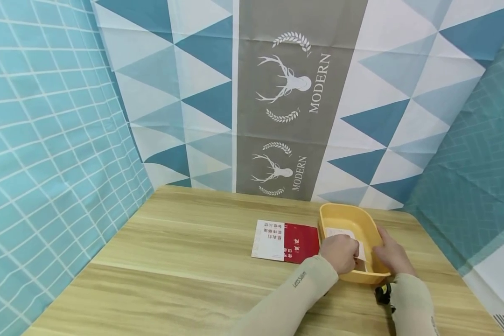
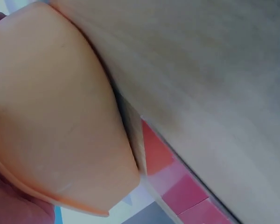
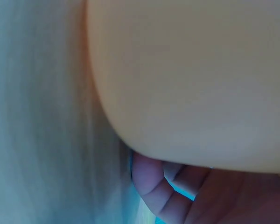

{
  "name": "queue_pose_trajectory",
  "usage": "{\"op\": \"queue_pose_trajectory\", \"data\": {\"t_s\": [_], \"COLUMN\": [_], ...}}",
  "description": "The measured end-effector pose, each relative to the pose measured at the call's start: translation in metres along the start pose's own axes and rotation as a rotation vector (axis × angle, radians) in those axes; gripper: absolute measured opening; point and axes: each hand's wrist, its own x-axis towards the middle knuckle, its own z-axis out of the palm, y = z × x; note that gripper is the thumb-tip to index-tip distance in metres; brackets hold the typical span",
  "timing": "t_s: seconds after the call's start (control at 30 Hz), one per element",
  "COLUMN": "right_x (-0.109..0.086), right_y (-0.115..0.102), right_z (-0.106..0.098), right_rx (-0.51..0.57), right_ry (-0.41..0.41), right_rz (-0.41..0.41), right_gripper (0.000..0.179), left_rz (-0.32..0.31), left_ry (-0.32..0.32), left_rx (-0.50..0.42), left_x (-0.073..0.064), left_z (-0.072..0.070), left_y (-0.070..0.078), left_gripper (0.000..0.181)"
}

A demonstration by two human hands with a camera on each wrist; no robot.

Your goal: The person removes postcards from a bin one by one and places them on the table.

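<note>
A yellow plastic basin stands on the right side of the wooden table. My left hand reaches over its near left rim, fingers curled down at a white and red printed card inside; its fingertips are mostly hidden. At the right wall, my right hand grips the basin with the thumb over the rim. The right wrist view shows curled fingers below the outer wall. Flat on the table, left of the basin, lies another white and red printed sheet.
The wood-grain table runs left and toward me. Behind it hangs a patterned cloth with deer heads and triangles. A blue gridded cloth borders the left. A small black device sits at my right wrist.
</note>
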Motion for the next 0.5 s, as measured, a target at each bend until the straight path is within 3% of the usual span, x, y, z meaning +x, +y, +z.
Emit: {"op": "queue_pose_trajectory", "data": {"t_s": [0.2,0.5], "right_x": [0.002,-0.002], "right_y": [-0.005,-0.006], "right_z": [-0.002,0.0], "right_rx": [0.022,0.054], "right_ry": [-0.017,-0.044], "right_rz": [0.015,0.026], "right_gripper": [0.072,0.073], "left_rz": [0.013,-0.055], "left_ry": [0.101,0.173], "left_rx": [0.12,0.226], "left_x": [-0.006,-0.014], "left_z": [0.001,-0.006], "left_y": [-0.001,0.006], "left_gripper": [0.012,0.053]}}
